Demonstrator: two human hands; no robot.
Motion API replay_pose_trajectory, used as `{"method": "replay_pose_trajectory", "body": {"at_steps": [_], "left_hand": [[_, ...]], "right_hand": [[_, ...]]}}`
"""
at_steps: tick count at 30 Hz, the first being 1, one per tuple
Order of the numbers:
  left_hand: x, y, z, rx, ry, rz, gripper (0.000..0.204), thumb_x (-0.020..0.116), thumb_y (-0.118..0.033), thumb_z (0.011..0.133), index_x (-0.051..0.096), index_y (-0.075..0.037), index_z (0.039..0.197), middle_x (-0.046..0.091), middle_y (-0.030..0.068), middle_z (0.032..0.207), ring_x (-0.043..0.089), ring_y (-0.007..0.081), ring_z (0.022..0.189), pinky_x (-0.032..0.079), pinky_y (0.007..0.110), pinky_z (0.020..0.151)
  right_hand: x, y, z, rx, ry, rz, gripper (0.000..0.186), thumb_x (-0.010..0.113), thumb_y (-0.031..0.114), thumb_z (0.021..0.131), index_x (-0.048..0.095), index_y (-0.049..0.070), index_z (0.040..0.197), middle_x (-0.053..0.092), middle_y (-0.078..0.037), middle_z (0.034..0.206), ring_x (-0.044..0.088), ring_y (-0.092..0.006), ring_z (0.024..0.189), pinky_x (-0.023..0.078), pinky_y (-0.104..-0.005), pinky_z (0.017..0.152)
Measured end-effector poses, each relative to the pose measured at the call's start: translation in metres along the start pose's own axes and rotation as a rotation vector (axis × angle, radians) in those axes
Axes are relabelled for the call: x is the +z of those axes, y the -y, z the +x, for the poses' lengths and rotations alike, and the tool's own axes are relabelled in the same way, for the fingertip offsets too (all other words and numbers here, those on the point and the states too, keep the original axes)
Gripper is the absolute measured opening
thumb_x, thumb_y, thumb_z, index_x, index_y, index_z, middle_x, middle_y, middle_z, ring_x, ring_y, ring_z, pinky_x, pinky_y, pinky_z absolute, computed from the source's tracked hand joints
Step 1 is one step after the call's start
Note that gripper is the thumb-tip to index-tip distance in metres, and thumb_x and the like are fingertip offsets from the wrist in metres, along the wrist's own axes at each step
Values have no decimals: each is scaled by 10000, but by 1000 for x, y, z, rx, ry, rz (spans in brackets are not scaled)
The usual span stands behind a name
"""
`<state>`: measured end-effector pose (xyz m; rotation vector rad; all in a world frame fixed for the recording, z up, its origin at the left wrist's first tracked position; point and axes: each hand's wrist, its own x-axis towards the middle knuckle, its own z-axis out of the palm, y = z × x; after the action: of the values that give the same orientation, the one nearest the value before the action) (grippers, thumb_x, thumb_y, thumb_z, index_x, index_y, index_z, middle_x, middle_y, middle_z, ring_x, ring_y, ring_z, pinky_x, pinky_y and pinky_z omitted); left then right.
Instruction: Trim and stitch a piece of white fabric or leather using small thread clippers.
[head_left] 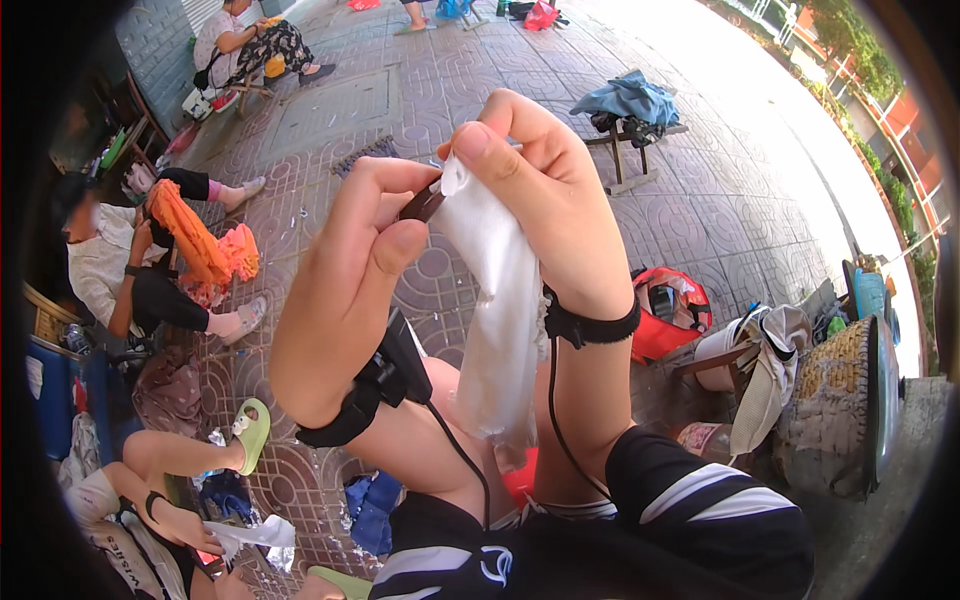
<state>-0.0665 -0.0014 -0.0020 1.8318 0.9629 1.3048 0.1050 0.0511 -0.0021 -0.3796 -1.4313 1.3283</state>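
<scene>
Nearest, our left grip (350,245) is closed, thumb against finger, on a slim dark piece (422,204); fingers and fabric hide its ends, so we cannot make out its kind. Our right grip (535,170) pinches the upper end of the white cloth (485,310), a thin, sheeny strip hanging limp in front of us, half see-through toward its blurred lower end. Beyond it we see stone paving (730,225) with raised curving patterns, then crumpled blue fabric (628,98) partly covering a stool (632,183); farthest, the upper edge cuts off a seated person's (230,45) head
</scene>
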Motion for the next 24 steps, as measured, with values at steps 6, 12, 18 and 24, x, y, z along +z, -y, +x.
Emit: {"method": "replay_pose_trajectory", "body": {"at_steps": [6,12,18,24], "left_hand": [[-2,1,4,15,57,-28,298,483,-215,1015,475,-12,1233,628,96,1039,562,139,904,437,274,822],[-2,2,5,53,55,-62,285,496,-195,1011,476,-18,1234,625,77,1029,534,115,864,423,255,790],[0,3,5,31,56,-56,276,524,-180,1000,478,-23,1223,622,60,986,524,103,812,422,246,751],[1,6,6,59,38,-27,279,536,-140,986,469,-20,1229,619,61,989,528,99,823,418,234,740]], "right_hand": [[-1,-6,3,-86,-61,-29,213,616,208,971,531,61,841,567,60,653,461,27,566,317,-166,472],[-3,-1,1,-19,-64,-65,220,609,206,971,537,79,806,651,-12,846,555,-28,696,419,-191,602],[-5,0,0,-29,-90,-76,224,617,213,967,539,79,806,648,-11,841,557,-29,696,421,-193,597],[0,-4,0,-61,-63,-55,236,618,229,971,521,57,842,583,38,614,503,9,525,331,-176,444]]}}
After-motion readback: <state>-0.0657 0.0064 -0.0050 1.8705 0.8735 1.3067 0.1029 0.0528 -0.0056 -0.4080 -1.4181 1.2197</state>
